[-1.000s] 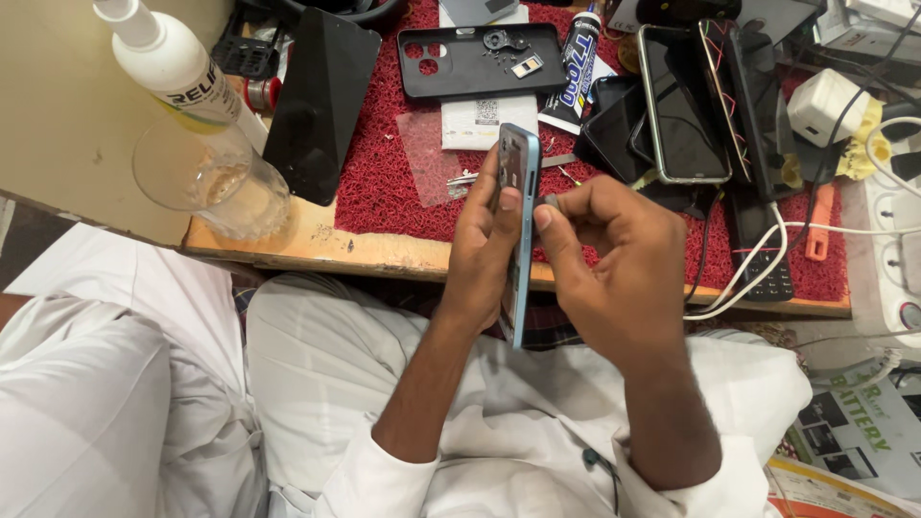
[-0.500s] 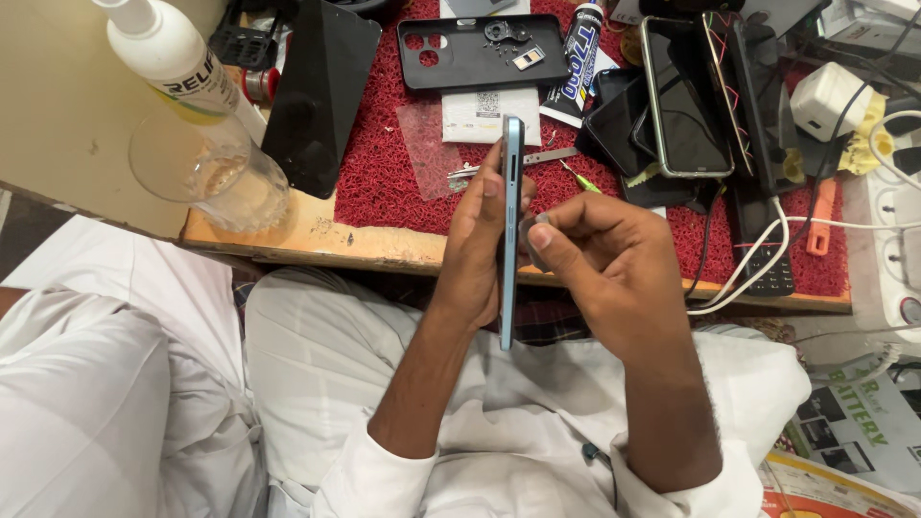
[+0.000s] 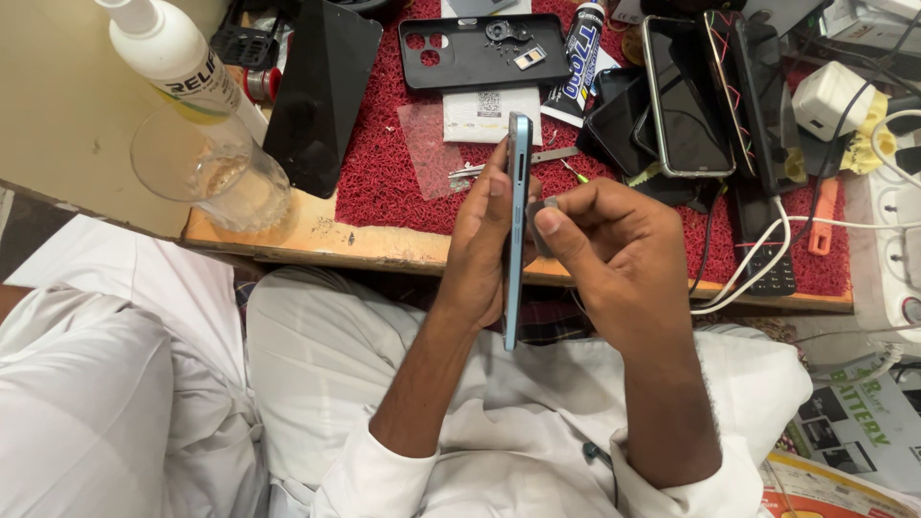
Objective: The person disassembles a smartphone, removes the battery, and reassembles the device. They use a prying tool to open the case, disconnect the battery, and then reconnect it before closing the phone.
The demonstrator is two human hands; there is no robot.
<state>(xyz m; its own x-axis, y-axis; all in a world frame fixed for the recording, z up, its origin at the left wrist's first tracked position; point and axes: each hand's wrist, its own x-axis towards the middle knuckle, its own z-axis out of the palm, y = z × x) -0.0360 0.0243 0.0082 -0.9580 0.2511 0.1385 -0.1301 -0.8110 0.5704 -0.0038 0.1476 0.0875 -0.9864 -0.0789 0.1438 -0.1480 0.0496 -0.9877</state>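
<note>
1. Between the thumb and forefinger of the right hand [image 3: 614, 259] sits a small grey pick [image 3: 547, 223], pinched tight and touching the long side of the smartphone [image 3: 516, 230]; the other fingers curl loosely behind it.
2. The left hand [image 3: 483, 245] clasps the phone from the other side, fingers wrapped along its length and thumb near the upper half, holding it edge-on above the lap, just in front of the table edge [image 3: 384, 247].
3. As a judgement, the work looks early: the pick rests at the side seam, yet no gap shows between the phone's front and back (the seam reads as closed along the whole visible edge), so any parting of the body seems still to be done.
4. The phone looks slim, with a pale blue frame, a small dark slot or button in its upper side, and no case on it.
5. Farther out, on the red mat [image 3: 384, 182], lie a black phone case [image 3: 480, 53], a clear film piece [image 3: 427, 149], metal tweezers [image 3: 537, 158] and a glue tube [image 3: 579, 43]; a glass tumbler [image 3: 211, 177] and a white squeeze bottle [image 3: 177, 58] stand to the left.
</note>
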